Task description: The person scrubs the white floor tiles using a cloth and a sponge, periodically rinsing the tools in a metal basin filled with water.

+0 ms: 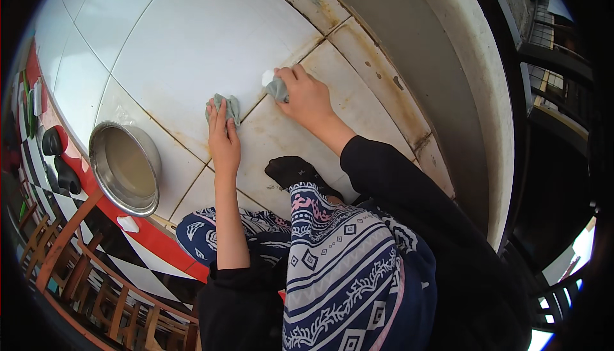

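My left hand (pixel 224 143) presses a bunched grey-green cloth (pixel 231 107) against the white floor tiles (pixel 192 38). Its fingers lie over the cloth, and folds stick out beside them. Further right and a little farther off, my right hand (pixel 308 100) is closed around another grey-green cloth (pixel 277 89), close to a dark, stained joint between tiles. A small white patch (pixel 268 77) shows at the far edge of that cloth; I cannot make out what it is. Brown stains mark the tiles around both hands.
A metal basin (pixel 125 169) of cloudy water stands at the left, near a red-edged step (pixel 153 242). Beyond it are dark shoes (pixel 62 167), a small white object (pixel 128 224) and a wooden railing (pixel 115 300). A low wall (pixel 441 89) curves along the right. My socked foot (pixel 297 173) is close below my hands.
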Motion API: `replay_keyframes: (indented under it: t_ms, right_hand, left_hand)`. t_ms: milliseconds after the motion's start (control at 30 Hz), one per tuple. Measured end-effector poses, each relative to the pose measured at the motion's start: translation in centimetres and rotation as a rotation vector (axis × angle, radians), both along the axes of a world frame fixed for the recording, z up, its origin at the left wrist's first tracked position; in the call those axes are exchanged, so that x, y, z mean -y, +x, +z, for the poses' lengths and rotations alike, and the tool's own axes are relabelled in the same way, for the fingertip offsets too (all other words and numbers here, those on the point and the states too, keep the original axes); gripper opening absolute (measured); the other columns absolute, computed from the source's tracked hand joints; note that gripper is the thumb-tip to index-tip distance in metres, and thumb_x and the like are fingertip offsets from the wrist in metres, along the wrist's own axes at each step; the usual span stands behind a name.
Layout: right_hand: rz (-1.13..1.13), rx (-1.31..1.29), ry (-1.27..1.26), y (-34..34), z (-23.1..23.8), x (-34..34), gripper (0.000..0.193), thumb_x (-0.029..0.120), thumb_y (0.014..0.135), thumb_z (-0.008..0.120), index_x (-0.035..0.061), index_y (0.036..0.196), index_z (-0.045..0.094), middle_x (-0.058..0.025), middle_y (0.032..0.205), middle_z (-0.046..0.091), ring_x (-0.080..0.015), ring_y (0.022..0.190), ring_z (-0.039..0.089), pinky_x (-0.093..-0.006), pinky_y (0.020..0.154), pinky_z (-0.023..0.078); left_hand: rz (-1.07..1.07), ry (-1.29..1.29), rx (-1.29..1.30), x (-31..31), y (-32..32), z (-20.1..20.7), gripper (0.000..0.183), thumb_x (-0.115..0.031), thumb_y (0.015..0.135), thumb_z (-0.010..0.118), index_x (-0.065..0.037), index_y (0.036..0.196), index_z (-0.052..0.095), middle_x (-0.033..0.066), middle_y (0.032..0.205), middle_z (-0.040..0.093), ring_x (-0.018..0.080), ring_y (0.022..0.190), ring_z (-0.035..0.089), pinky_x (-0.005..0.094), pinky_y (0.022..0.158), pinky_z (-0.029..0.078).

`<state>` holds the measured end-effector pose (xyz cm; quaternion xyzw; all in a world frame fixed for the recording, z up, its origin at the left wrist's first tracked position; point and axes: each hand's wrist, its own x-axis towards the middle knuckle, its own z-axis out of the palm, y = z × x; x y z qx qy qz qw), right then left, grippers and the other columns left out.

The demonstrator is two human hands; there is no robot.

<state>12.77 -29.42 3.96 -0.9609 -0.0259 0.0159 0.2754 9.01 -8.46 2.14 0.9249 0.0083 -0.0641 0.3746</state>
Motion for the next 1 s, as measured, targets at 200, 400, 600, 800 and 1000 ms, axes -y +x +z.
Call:
replay_keyframes:
  t_ms: [200,400,600,800,1000]
  right_hand:
    - [-0.250,0.054,-0.142,2.9,-0.3,4.8,0.043,0.024,0.071,0.075,0.0130,0.108,0.057,-0.0064,0.097,0.057,-0.0259,0.075,0.065,-0.0358,0.059,0.053]
    - [0.037,-0.019,-0.029,0.6,-0.1,0.7,0.049,0.020,0.067,0.078,0.0112,0.108,0.055,-0.0103,0.098,0.056,-0.0292,0.079,0.064,-0.0382,0.061,0.054]
    - [-0.347,0.075,-0.098,4.4,-0.7,8.1,0.045,0.022,0.067,0.078,0.0125,0.106,0.057,-0.0091,0.099,0.057,-0.0284,0.079,0.064,-0.0390,0.063,0.054]
    - [-0.126,0.092,-0.024,2.3,-0.7,4.6,0.043,0.023,0.068,0.078,0.0131,0.104,0.057,-0.0084,0.095,0.058,-0.0284,0.075,0.064,-0.0390,0.062,0.054]
    - [-0.309,0.107,-0.095,4.5,-1.0,7.2,0.042,0.024,0.070,0.076,0.0135,0.106,0.057,-0.0081,0.097,0.058,-0.0287,0.075,0.064,-0.0388,0.062,0.054]
  left_hand:
    - [0.008,-0.009,-0.008,-0.1,-0.1,-0.3,0.043,-0.002,0.094,0.044,-0.009,0.137,0.045,0.0176,0.148,0.033,0.0332,0.140,0.025,0.0383,0.109,0.029]
    - [0.003,0.013,0.014,0.1,-0.1,-0.4,0.043,-0.003,0.095,0.043,-0.008,0.137,0.045,0.0178,0.147,0.033,0.0327,0.140,0.025,0.0385,0.110,0.028]
    - [-0.002,0.029,-0.006,0.1,0.0,0.0,0.043,-0.003,0.095,0.042,-0.008,0.137,0.045,0.0174,0.148,0.033,0.0329,0.140,0.024,0.0385,0.110,0.027]
    - [-0.016,0.045,0.024,-0.1,0.0,-0.1,0.043,-0.002,0.095,0.042,-0.008,0.137,0.045,0.0174,0.148,0.033,0.0331,0.140,0.024,0.0386,0.110,0.027]
    - [-0.010,0.015,0.005,0.3,0.1,-0.1,0.043,-0.002,0.094,0.042,-0.008,0.137,0.045,0.0180,0.147,0.033,0.0330,0.140,0.024,0.0384,0.110,0.027]
